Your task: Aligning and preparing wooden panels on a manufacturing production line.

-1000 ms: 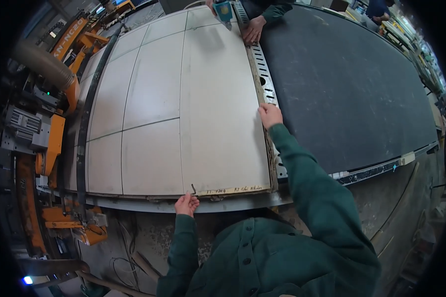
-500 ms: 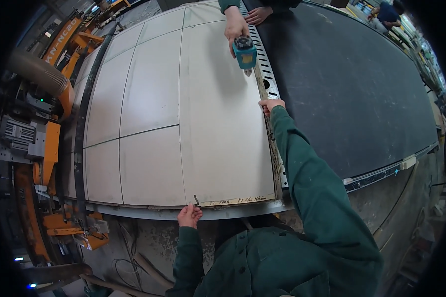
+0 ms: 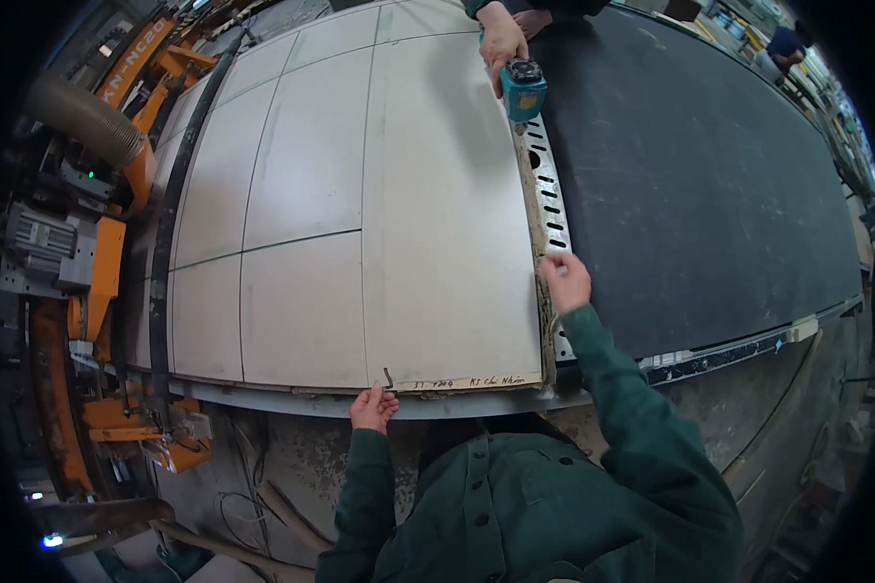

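Note:
A large white panel (image 3: 447, 223), cut by thin seams into several pieces, lies flat in front of me. My left hand (image 3: 372, 408) is at its near edge and pinches a small dark hooked tool (image 3: 387, 377) that stands in a seam. My right hand (image 3: 566, 280) reaches forward in a green sleeve, its fingers curled on the panel's rough right edge strip (image 3: 540, 243). At the far end of that edge, a co-worker's hand (image 3: 501, 37) holds a teal power tool (image 3: 523, 87) against the strip.
A perforated metal rail (image 3: 551, 199) runs along the panel's right side, and a wide black mat surface (image 3: 710, 185) lies beyond it. Orange machinery (image 3: 107, 262) and a grey duct hose (image 3: 83, 121) stand at the left. Another person (image 3: 786, 44) is far right.
The co-worker's hand has picked up the teal tool and brought it down along the right edge toward me. My two hands stay at the same spots on the panel.

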A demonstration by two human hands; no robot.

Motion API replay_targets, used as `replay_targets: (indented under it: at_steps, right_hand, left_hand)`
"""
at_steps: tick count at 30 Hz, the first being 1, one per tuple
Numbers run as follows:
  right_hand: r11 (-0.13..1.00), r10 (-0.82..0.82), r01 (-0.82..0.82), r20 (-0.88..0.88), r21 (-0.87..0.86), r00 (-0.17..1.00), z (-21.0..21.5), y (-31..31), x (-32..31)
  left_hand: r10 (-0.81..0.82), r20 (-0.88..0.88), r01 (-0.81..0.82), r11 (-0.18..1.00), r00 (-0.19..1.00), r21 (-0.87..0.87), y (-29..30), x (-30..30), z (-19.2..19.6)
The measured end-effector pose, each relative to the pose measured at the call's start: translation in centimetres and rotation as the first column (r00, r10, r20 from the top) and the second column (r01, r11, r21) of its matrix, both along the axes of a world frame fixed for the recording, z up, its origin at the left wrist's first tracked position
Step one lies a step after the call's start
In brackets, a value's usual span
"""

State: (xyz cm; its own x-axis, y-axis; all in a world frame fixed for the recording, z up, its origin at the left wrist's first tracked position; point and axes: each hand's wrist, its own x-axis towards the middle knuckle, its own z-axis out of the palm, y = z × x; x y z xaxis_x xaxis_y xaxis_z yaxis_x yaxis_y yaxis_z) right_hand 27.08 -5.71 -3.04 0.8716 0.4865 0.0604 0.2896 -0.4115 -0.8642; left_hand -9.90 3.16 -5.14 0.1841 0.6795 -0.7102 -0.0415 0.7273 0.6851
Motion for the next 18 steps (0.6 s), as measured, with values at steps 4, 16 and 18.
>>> replay_targets:
  at_steps: [4, 16, 18]
  right_hand:
    - [0.986, 0.133, -0.133, -0.006, -0.096, 0.991, 0.8, -7.5, -5.2]
    - [0.967, 0.174, -0.188, -0.094, -0.17, 0.98, 0.7, -12.9, -11.4]
    - [0.958, 0.182, -0.193, -0.073, -0.212, 0.981, 0.9, -12.6, -11.3]
  left_hand:
    - [-0.018, -0.012, 0.018, 1.0, 1.0, 0.0, 0.0, 0.8, 0.0]
    - [-0.018, 0.004, 0.018, 1.0, 1.0, 0.011, -0.2, 0.5, -0.2]
    - [-0.02, 0.001, 0.02, 1.0, 1.0, 0.008, -0.1, 0.6, -0.1]
